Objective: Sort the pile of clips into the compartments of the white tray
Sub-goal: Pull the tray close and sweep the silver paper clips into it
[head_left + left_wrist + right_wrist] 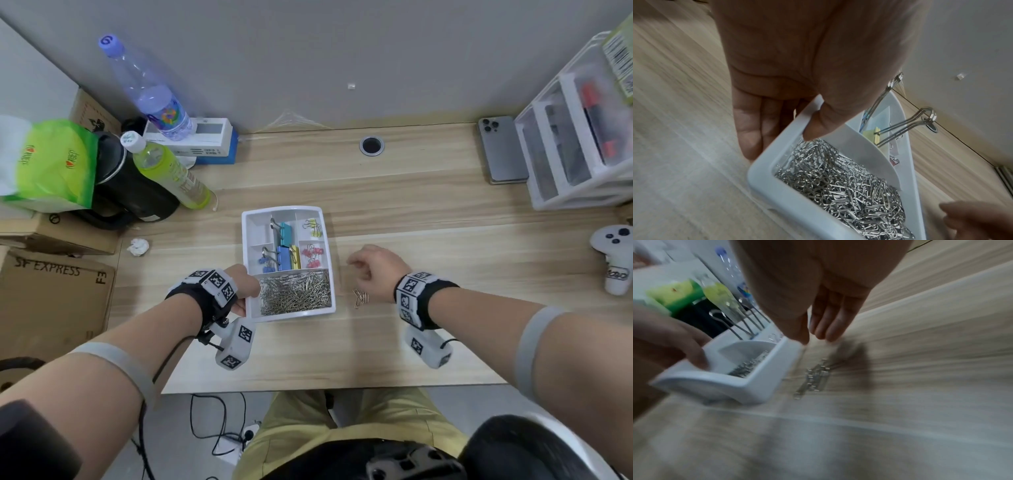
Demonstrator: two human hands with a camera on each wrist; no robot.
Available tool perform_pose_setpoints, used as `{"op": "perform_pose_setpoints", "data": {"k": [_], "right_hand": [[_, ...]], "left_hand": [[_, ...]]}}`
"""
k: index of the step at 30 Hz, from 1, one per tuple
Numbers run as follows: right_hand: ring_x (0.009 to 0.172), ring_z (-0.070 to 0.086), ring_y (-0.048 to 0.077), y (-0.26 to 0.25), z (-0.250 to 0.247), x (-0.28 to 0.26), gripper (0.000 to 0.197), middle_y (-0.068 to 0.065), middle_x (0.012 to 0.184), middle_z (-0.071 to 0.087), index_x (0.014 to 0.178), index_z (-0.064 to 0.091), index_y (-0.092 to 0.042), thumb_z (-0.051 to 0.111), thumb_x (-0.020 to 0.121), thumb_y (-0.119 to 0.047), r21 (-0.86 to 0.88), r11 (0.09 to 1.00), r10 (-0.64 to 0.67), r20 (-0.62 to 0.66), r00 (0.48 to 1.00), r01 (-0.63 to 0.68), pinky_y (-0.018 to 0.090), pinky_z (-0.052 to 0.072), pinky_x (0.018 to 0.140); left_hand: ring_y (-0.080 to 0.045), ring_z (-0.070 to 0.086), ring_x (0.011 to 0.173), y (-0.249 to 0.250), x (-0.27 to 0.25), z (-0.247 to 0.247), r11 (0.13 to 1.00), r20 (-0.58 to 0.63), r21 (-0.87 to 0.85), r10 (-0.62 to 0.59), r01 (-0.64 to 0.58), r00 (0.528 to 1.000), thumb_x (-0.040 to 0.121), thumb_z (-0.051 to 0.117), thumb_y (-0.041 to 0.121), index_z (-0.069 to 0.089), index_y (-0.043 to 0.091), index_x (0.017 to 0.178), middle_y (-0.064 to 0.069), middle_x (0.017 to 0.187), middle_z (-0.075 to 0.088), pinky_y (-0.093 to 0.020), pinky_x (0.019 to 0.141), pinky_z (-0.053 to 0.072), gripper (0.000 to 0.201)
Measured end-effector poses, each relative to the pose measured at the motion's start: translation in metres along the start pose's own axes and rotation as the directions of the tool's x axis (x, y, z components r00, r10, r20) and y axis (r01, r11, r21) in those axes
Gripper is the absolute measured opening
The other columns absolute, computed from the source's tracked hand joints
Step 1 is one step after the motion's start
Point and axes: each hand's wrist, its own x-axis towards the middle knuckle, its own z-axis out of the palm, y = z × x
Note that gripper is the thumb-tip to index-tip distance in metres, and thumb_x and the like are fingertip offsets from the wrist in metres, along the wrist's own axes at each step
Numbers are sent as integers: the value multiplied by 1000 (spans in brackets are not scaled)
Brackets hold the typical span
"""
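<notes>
Paper clips (pixel 360 297), the last loose few, lay in a small cluster on the wooden desk (pixel 428 205) at the centre right of the head view, just beside the near right corner of the white tray (pixel 247 222) and just below my right hand (pixel 375 270). That hand hovered over them holding nothing, its fingers (pixel 830 324) loosely extended and pointing down at the desk. My left hand (pixel 245 291) gripped the tray's near left corner, thumb (pixel 818 125) hooked over the rim above the filled paper-clip compartment (pixel 294 291) and the other fingers under the outer wall.

I judged the sorting nearly done: binder clips already stood in the tray's upper compartments, and only this cluster remained outside. The next move called for pinching the thin wires off the flat wood, or sweeping them toward the tray, while my left hand kept it steady.

The loose clips lay mostly parallel, their long axes running up and down the head frame. The tray's long axis ran the same way, its paper-clip compartment at the lower end.
</notes>
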Motion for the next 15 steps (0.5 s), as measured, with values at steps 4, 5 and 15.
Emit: {"op": "perform_pose_setpoints", "data": {"k": [4, 5, 15], "right_hand": [[103, 54, 19, 28, 3, -6, 72, -1, 121, 45, 132, 53, -19, 81, 67, -35, -91, 994, 67, 165, 984, -53, 30, 47, 93], [105, 53, 19, 29, 5, -8, 78, -2, 120, 43, 132, 52, -19, 83, 63, -37, -84, 995, 63, 175, 982, -48, 31, 47, 94], [96, 50, 16, 14, 36, -10, 54, -8, 104, 39, 115, 61, -17, 82, 69, -37, -13, 1000, -18, 100, 995, 19, 34, 47, 90]], "left_hand": [[-34, 63, 71, -1, 3, 0, 1000, -5, 7, -5, 5, 1000, 90, 49, -3, 54, -2, 84, -24, 78, 60, -50, 81, 58, 7], [-34, 64, 71, -1, 3, 1, 1000, -8, 9, -5, 5, 1000, 90, 49, -3, 54, -2, 85, -24, 77, 60, -50, 80, 59, 7], [-36, 64, 74, -1, 4, 1, 1000, -8, -1, 2, -2, 1000, 90, 50, -4, 52, -2, 87, -27, 84, 61, -51, 80, 59, 4]]}}
